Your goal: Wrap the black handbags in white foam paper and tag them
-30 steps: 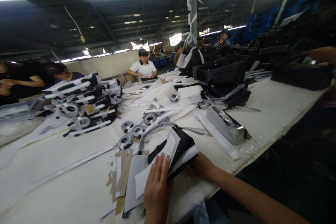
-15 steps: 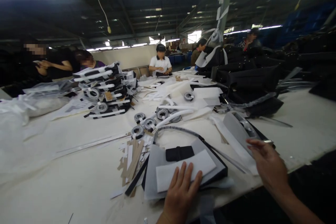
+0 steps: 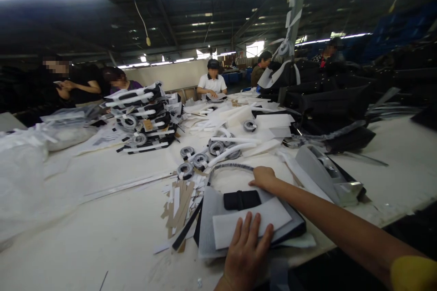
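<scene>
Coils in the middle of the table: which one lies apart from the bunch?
The farthest coil, left of the white sheets and beyond the right hand. A gap separates it; the other coils cluster together.

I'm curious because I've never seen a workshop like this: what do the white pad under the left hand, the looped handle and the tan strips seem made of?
White pad: probably foam, matte and smooth-faced.
Looped handle: a dark core, material unclear, under what looks like clear plastic film, given its glossy, broken highlights.
Tan strips: likely cardboard, dull brown, flat and stiff-looking.
</scene>
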A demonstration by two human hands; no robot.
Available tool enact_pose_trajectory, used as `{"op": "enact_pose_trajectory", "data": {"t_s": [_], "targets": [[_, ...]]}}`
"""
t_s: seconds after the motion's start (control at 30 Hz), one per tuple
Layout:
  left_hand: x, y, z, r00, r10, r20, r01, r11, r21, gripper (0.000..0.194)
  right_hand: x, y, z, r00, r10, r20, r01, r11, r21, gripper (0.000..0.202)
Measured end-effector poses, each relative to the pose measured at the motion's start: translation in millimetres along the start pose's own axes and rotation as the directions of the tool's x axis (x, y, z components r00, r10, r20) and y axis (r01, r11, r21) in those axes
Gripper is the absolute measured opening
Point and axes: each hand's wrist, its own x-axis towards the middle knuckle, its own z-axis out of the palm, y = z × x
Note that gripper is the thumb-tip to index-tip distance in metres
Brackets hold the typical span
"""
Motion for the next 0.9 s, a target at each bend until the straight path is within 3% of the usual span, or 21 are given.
{"op": "enact_pose_trajectory", "data": {"t_s": [0.27, 0.37, 0.5, 0.73, 0.9], "targets": [[-3, -1, 2.7, 1.000, -0.014, 0.000, 0.014, 1.000, -0.017, 0.042, 4, 20, 0, 0.990, -0.043, 0.138, 0.002, 0.959, 0.283, 0.025], [-4, -1, 2.8, 1.000, -0.018, 0.012, 0.018, 1.000, -0.018, 0.043, 0, 22, 0, 0.989, -0.099, 0.109, 0.039, 0.891, 0.453, 0.023], [-5, 0, 4.6, 1.000, -0.017, 0.015, 0.017, 1.000, -0.014, 0.044, -12, 27, -2, 0.982, -0.189, -0.015, 0.152, 0.736, 0.660, 0.023], [-5, -1, 3.3, 0.999, -0.009, 0.038, 0.009, 1.000, -0.002, 0.044, -38, 37, -11, 0.927, -0.235, -0.294, 0.372, 0.455, 0.809, 0.088], [-2, -1, 0.1, 0.999, -0.011, 0.051, 0.012, 1.000, -0.010, 0.043, -54, 29, -12, 0.915, -0.252, -0.316, 0.381, 0.280, 0.881, 0.109]]}}
